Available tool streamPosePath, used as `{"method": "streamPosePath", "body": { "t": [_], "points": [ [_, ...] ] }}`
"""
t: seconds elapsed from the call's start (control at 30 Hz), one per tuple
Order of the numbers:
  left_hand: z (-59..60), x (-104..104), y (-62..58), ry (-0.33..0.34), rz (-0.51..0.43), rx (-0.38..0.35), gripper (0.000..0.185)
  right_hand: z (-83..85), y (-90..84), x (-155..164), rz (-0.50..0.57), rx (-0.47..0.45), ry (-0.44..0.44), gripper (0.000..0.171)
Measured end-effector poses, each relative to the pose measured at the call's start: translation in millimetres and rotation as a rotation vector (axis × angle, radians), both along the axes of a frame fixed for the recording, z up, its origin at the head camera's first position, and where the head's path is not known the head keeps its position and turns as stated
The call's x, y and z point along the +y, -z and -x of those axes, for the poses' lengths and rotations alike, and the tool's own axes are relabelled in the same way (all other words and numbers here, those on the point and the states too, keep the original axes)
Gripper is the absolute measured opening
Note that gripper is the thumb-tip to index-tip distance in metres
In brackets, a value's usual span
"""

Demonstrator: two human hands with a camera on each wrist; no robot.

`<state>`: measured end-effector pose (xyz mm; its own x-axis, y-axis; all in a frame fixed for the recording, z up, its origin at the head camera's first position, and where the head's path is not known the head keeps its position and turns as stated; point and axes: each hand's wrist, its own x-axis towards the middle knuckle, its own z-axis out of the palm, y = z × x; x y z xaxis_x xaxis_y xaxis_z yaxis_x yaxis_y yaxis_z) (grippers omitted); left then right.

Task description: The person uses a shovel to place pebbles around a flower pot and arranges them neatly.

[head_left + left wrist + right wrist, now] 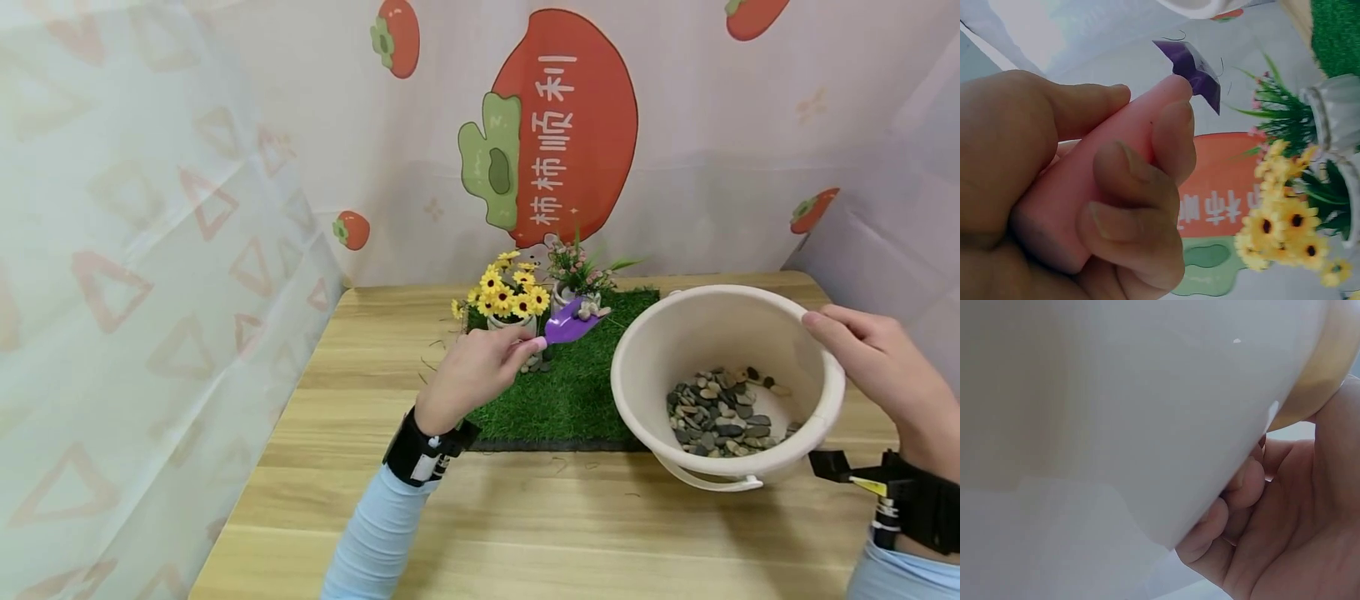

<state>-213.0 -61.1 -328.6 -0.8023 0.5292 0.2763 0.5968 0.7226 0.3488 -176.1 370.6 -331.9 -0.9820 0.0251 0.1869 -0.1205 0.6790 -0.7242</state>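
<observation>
The left hand grips a purple trowel carrying pebbles over the grass mat, while the right hand clasps the pebble-filled white bucket's right rim.

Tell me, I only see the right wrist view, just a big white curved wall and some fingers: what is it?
Observer: A cream plastic bucket, tilted; the right hand grips its rim.
Operator: Anything inside?
Observer: Small grey and tan pebbles lie at the bottom.
Operator: And the other hand?
Observer: The left hand holds a small purple scoop with a pink handle, carrying a few pebbles over a green artificial grass mat.
Operator: What's near it?
Observer: A white pot of yellow artificial flowers stands on the mat beside the scoop.
</observation>
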Motion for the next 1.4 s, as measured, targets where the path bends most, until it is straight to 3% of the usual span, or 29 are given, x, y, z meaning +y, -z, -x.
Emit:
{"method": "streamPosePath", "body": {
  "t": [0.23, 0.6, 0.77, 1.0, 1.4],
  "points": [
    [10.2, -3.6, 18.2, -0.031, 0.003, -0.045, 0.024, -0.4, -0.1, 0.1, 0.012, 0.047, -0.042, 0.021],
    [36.0, -5.2, 52.4, -0.055, 0.004, -0.152, 0.028, -1.8, -0.3, 0.1, 0.011, 0.035, -0.042, 0.02],
    [43.4, -7.1, 62.3, -0.067, 0.016, -0.18, 0.026, -1.7, 0.5, 0.3, -0.002, 0.041, -0.043, 0.018],
    [48.8, -10.2, 70.2, -0.094, 0.01, -0.226, 0.027, -1.8, -0.4, 0.0, -0.005, 0.057, -0.043, 0.019],
    [54.0, -15.2, 74.5, -0.137, -0.071, -0.375, 0.038, -2.0, -1.2, -0.4, -0.023, 0.053, -0.03, 0.022]
  ]
}}
